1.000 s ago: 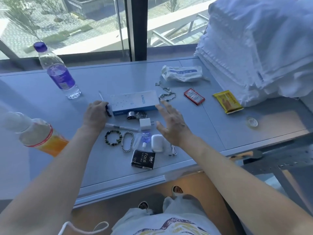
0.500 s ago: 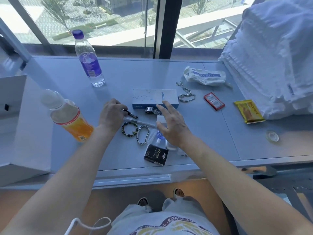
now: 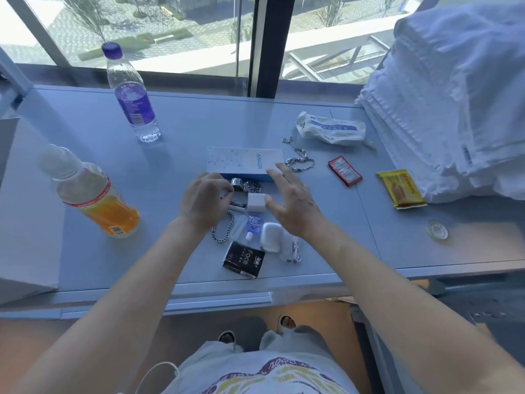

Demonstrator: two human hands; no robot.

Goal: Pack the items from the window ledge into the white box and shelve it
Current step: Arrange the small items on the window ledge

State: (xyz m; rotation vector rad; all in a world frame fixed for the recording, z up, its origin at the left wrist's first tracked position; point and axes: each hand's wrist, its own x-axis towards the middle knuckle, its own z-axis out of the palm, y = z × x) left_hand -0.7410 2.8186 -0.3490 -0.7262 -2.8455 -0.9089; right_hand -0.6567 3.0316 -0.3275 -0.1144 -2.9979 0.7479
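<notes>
Small items lie clustered on the grey window ledge (image 3: 176, 251): a blue-and-white Anker box (image 3: 241, 162), a metal watch (image 3: 246, 185), a white charger cube (image 3: 254, 202), a steel chain bracelet (image 3: 224, 231), a small blue bottle (image 3: 253, 224), a white earbud case (image 3: 271, 236) and a black tissue pack (image 3: 244, 258). My left hand (image 3: 204, 201) is curled just left of the watch, pinching a small black item (image 3: 225, 196). My right hand (image 3: 294, 204) hovers with fingers spread, thumb at the charger cube. The white box (image 3: 25, 245) stands at the far left.
A water bottle (image 3: 132, 98) and an orange drink bottle (image 3: 93, 197) stand on the left. To the right lie a chain necklace (image 3: 298, 157), a white plastic pack (image 3: 331, 129), a red sachet (image 3: 344, 171), a yellow packet (image 3: 400, 189) and a tape roll (image 3: 437, 229). Stacked white towels (image 3: 454, 95) fill the right.
My left hand has moved right toward the watch and charger and now covers the beaded bracelet. My right hand has stayed spread over the cluster, its thumb now at the charger.
</notes>
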